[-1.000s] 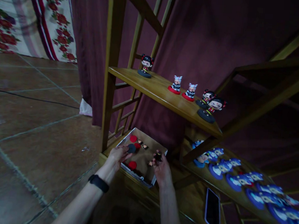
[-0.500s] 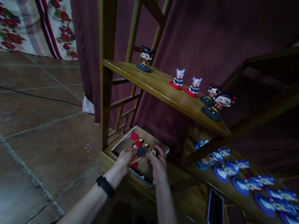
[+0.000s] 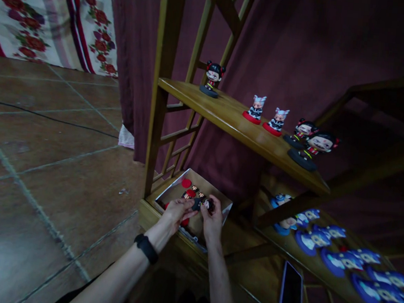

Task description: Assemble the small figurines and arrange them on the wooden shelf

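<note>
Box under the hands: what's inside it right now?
Red discs and small dark-haired pieces show inside the box. Over it, the left hand holds a dark disc, the right hand a figure; whatever lies beneath them is hidden.

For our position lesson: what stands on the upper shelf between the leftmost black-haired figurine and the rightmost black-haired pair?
Two pale-haired figurines on red bases, in the head view.

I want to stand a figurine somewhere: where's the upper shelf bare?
Upper shelf: bare between the leftmost figurine and the left red-based figurine. Crowded: its right end, where two dark-based figurines overlap in view, and the box, with loose pieces near the left hand and right hand.
</note>
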{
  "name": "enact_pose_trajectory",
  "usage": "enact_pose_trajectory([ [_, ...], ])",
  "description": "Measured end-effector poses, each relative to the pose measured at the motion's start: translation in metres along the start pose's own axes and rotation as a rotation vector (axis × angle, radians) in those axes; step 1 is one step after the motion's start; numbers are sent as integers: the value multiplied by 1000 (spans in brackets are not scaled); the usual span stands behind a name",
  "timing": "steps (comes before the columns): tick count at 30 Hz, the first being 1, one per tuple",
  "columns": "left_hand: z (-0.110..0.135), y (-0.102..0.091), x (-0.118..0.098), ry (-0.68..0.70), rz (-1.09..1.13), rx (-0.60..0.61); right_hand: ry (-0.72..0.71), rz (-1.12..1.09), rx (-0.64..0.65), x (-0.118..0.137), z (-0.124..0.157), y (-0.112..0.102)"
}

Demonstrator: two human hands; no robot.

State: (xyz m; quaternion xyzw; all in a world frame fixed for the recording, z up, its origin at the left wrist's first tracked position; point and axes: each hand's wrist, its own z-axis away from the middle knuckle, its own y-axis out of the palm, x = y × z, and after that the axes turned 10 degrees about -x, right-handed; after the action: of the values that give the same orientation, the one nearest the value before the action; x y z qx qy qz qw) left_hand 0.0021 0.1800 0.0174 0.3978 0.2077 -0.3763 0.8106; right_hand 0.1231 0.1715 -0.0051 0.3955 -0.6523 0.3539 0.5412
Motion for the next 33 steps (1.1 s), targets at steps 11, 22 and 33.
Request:
enact_pose_trajectory([
  [11, -2, -2, 1, 70, -45, -32, -214, 238, 61, 5, 5, 0],
  [22, -3, -6, -2, 147, -197, -44, -438, 407, 200, 23, 11, -4],
  [33, -5, -8, -1, 155, -250, -88, -345, 344, 246, 14, 9, -4],
])
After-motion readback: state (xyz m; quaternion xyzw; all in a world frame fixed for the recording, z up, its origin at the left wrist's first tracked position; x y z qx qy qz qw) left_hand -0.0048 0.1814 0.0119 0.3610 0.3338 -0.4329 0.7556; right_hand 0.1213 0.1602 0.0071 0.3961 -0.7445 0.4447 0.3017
